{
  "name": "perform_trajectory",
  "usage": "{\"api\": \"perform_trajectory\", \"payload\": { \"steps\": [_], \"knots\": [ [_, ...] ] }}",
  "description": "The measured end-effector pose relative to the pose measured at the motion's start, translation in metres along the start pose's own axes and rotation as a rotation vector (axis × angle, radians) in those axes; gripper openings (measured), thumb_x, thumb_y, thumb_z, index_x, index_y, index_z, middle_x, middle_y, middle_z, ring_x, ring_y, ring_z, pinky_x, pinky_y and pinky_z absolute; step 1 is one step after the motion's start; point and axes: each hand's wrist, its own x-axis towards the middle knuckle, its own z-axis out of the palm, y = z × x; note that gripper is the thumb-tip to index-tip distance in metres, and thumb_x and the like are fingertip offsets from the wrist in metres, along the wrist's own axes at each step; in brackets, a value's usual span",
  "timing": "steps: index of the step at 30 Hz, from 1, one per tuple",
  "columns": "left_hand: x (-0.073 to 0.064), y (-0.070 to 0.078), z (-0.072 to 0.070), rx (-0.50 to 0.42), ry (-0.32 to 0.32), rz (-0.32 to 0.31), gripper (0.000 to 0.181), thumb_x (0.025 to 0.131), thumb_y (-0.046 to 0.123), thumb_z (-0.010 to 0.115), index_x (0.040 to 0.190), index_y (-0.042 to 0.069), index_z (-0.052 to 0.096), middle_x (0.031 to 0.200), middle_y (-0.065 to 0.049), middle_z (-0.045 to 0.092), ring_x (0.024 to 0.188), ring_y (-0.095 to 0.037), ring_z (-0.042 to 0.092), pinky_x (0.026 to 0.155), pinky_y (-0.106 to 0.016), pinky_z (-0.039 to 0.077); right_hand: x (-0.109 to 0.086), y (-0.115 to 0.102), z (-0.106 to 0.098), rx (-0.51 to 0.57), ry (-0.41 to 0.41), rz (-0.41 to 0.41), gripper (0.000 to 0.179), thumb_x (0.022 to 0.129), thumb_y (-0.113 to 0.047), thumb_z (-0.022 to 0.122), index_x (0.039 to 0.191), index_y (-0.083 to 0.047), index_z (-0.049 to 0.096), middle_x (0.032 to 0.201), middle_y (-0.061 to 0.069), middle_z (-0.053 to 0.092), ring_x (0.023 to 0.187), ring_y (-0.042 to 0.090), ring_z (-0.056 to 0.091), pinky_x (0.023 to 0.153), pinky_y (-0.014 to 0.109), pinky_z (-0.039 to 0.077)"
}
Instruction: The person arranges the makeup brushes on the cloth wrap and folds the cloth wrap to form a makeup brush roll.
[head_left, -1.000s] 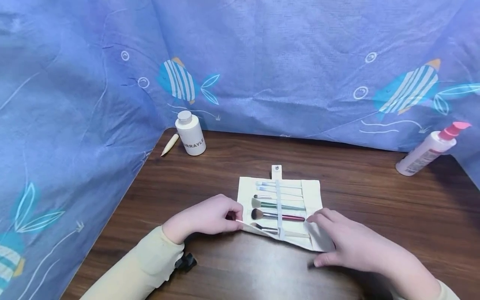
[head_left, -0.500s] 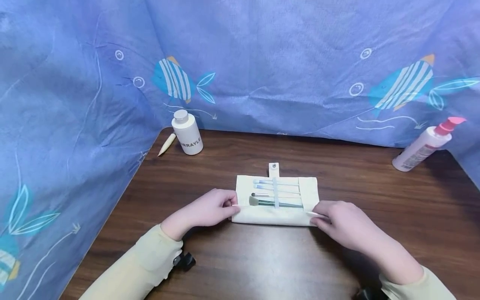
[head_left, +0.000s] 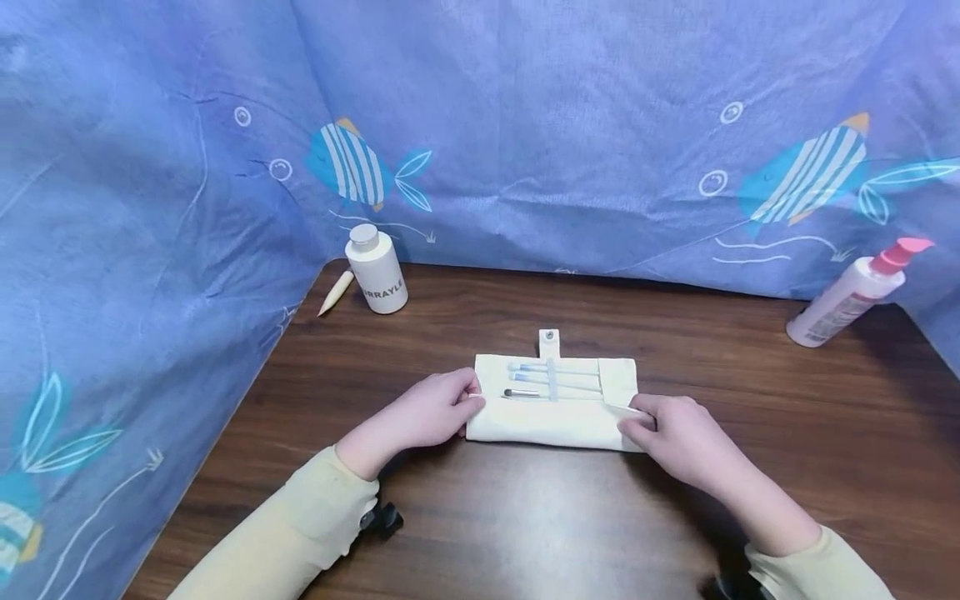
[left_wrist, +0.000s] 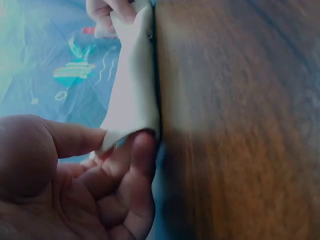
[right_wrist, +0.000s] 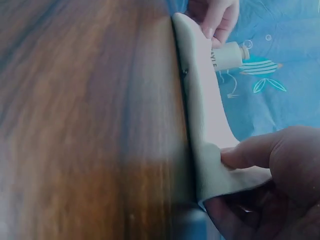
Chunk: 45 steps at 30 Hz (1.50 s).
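A white fabric makeup brush roll (head_left: 547, 423) lies on the table with its near part folded over towards the back. My left hand (head_left: 431, 414) pinches the fold's left end between thumb and fingers; in the left wrist view the thumb presses the cloth (left_wrist: 132, 95) from above. At the other end, my right hand (head_left: 684, 440) pinches the fold's right corner, with its thumb on the cloth (right_wrist: 209, 120) in the right wrist view. Several slim makeup brushes (head_left: 558, 382) still show under a strap; the fold hides the rest. A snap tab (head_left: 549, 342) sticks out at the back.
A white bottle (head_left: 377, 271) stands at the back left, beside a pale pointed stick (head_left: 335, 293). At the back right is a pump bottle (head_left: 847, 300) with a pink top. A blue fish-print cloth (head_left: 585, 133) hangs behind the wooden table (head_left: 465, 525).
Both hands have lifted the near edge of the brush roll and folded it towards the back, covering the nearer brushes. Over the last half second the fold has gone over the green-handled brush.
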Motion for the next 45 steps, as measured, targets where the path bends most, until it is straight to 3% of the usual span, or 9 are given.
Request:
{"api": "perform_trajectory", "payload": {
  "steps": [4, 7, 10, 15, 26, 31, 38, 41, 45],
  "knots": [
    [-0.011, 0.018, 0.005, 0.249, 0.067, 0.093, 0.041, 0.099, 0.028, 0.066, 0.136, 0.014, 0.054, 0.123, -0.011, 0.066, 0.113, -0.026, 0.064, 0.097, -0.043, 0.053, 0.002, 0.000, 0.003, -0.024, 0.020, -0.002, 0.031, 0.089, -0.016, 0.065, 0.069, -0.020, 0.042, 0.061, -0.011, 0.024, 0.055, 0.009, 0.029, 0.054, 0.027, 0.027],
    [-0.022, 0.033, 0.015, 0.477, 0.021, 0.226, 0.071, 0.097, 0.039, 0.068, 0.157, 0.013, 0.040, 0.165, -0.014, 0.037, 0.154, -0.034, 0.030, 0.124, -0.060, 0.026, 0.004, -0.001, 0.003, -0.030, 0.033, 0.000, 0.027, 0.087, -0.015, 0.065, 0.071, -0.020, 0.044, 0.061, -0.010, 0.025, 0.055, 0.011, 0.032, 0.054, 0.029, 0.028],
    [-0.030, 0.043, 0.028, 0.648, -0.075, 0.304, 0.084, 0.096, 0.049, 0.064, 0.163, 0.012, 0.029, 0.173, -0.011, 0.020, 0.161, -0.032, 0.009, 0.126, -0.065, 0.009, 0.005, -0.002, 0.004, -0.025, 0.018, 0.010, 0.025, 0.086, -0.015, 0.066, 0.071, -0.020, 0.046, 0.060, -0.009, 0.029, 0.055, 0.012, 0.034, 0.053, 0.028, 0.029],
    [-0.033, 0.050, 0.040, 0.821, -0.123, 0.303, 0.094, 0.096, 0.058, 0.061, 0.164, 0.006, 0.023, 0.173, -0.013, 0.014, 0.162, -0.029, 0.005, 0.130, -0.055, 0.005, 0.007, -0.005, 0.005, -0.032, 0.031, 0.010, 0.023, 0.086, -0.015, 0.066, 0.072, -0.020, 0.048, 0.059, -0.008, 0.031, 0.055, 0.013, 0.037, 0.054, 0.030, 0.030],
    [-0.030, 0.052, 0.037, 0.788, -0.218, 0.393, 0.096, 0.096, 0.059, 0.061, 0.165, 0.007, 0.018, 0.175, -0.012, 0.004, 0.162, -0.024, 0.003, 0.131, -0.048, 0.013, 0.008, -0.007, 0.004, -0.027, 0.027, 0.010, 0.025, 0.086, -0.012, 0.067, 0.074, -0.019, 0.047, 0.060, -0.007, 0.033, 0.055, 0.013, 0.037, 0.053, 0.029, 0.030],
    [-0.024, 0.048, 0.033, 0.695, -0.277, 0.378, 0.093, 0.098, 0.056, 0.060, 0.165, 0.006, 0.018, 0.174, -0.013, 0.005, 0.162, -0.023, 0.003, 0.131, -0.047, 0.014, 0.009, -0.006, 0.008, 0.007, 0.021, -0.004, 0.018, 0.083, -0.009, 0.072, 0.090, -0.015, 0.055, 0.070, -0.003, 0.051, 0.064, 0.016, 0.050, 0.058, 0.034, 0.042],
    [-0.021, 0.044, 0.038, 0.685, -0.275, 0.374, 0.092, 0.097, 0.055, 0.062, 0.165, 0.007, 0.020, 0.174, -0.011, 0.009, 0.162, -0.022, 0.006, 0.130, -0.045, 0.016, 0.004, -0.016, 0.014, -0.202, 0.356, -0.328, 0.033, 0.071, -0.009, 0.084, 0.099, -0.011, 0.067, 0.099, 0.010, 0.061, 0.086, 0.034, 0.056, 0.067, 0.050, 0.045],
    [-0.021, 0.043, 0.039, 0.688, -0.271, 0.384, 0.092, 0.098, 0.055, 0.061, 0.165, 0.007, 0.021, 0.174, -0.011, 0.010, 0.161, -0.022, 0.008, 0.130, -0.045, 0.018, 0.000, -0.024, 0.017, -0.277, 0.322, -0.422, 0.029, 0.070, -0.013, 0.087, 0.092, -0.016, 0.069, 0.097, 0.003, 0.062, 0.088, 0.030, 0.058, 0.067, 0.047, 0.046],
    [-0.020, 0.046, 0.036, 0.660, -0.260, 0.376, 0.087, 0.098, 0.053, 0.062, 0.164, 0.011, 0.025, 0.174, -0.008, 0.015, 0.161, -0.021, 0.012, 0.130, -0.045, 0.020, -0.004, -0.029, 0.021, -0.353, 0.212, -0.405, 0.031, 0.069, -0.013, 0.087, 0.094, -0.015, 0.068, 0.098, 0.000, 0.065, 0.094, 0.027, 0.062, 0.080, 0.051, 0.053]
  ]
}}
